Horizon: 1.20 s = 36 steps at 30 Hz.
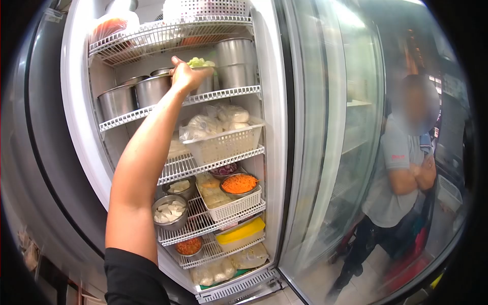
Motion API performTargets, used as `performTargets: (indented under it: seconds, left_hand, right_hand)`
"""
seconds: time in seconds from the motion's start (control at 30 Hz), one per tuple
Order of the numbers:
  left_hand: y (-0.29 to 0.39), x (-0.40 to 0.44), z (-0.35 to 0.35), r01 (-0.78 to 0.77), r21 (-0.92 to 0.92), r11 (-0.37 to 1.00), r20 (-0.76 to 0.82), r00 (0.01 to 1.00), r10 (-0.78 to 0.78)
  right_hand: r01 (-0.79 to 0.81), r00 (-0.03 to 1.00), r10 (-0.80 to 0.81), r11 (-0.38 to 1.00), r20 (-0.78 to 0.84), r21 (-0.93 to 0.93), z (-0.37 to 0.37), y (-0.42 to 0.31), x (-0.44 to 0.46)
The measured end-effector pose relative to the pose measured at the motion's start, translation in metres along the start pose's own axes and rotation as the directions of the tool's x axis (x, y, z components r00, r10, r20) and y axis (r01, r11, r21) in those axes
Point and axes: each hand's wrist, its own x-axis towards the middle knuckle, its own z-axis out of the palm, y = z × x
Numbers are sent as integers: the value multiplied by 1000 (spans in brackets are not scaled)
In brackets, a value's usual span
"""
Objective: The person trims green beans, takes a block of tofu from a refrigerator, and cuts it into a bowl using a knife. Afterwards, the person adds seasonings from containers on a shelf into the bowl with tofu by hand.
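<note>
My left hand (189,76) reaches up to the second shelf from the top of an open upright fridge. Its fingers are wrapped at a steel container (204,86) with chopped pale green vegetables (201,62) showing above the rim. The hand partly hides this container and the fingertips. To its left stand steel pots (152,92); to its right is a taller steel pot (236,63). My right hand is out of view.
Below are a white basket of bagged food (223,143), a bowl of orange shreds (239,184), a bowl of white pieces (170,212) and a yellow-lidded box (241,231). The glass door (317,127) stands open at the right. Behind it a person (399,168) stands with folded arms.
</note>
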Motion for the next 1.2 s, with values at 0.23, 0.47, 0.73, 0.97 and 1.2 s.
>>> performTargets:
  seconds: [0.23, 0.47, 0.73, 0.97, 1.2]
  left_hand:
    - [-20, 7, 27, -59, 196, 979, 24, 998, 56]
    - [-105, -44, 65, -561, 484, 671, 485, 811, 328]
    - [-96, -40, 52, -38, 289, 957, 222, 975, -28]
    - [-58, -291, -32, -676, -393, 623, -201, 724, 659]
    - [-230, -566, 14, 167, -188, 968, 951, 276, 137]
  right_hand:
    - [-87, 987, 101, 990, -128, 107, -20, 71, 15]
    - [-98, 972, 146, 964, -186, 246, -37, 128, 27]
    - [-98, 980, 143, 953, -141, 288, -37, 149, 25]
    - [-205, 972, 220, 967, -83, 153, -40, 155, 31]
    - [-286, 908, 374, 883, 188, -373, -2, 170, 1]
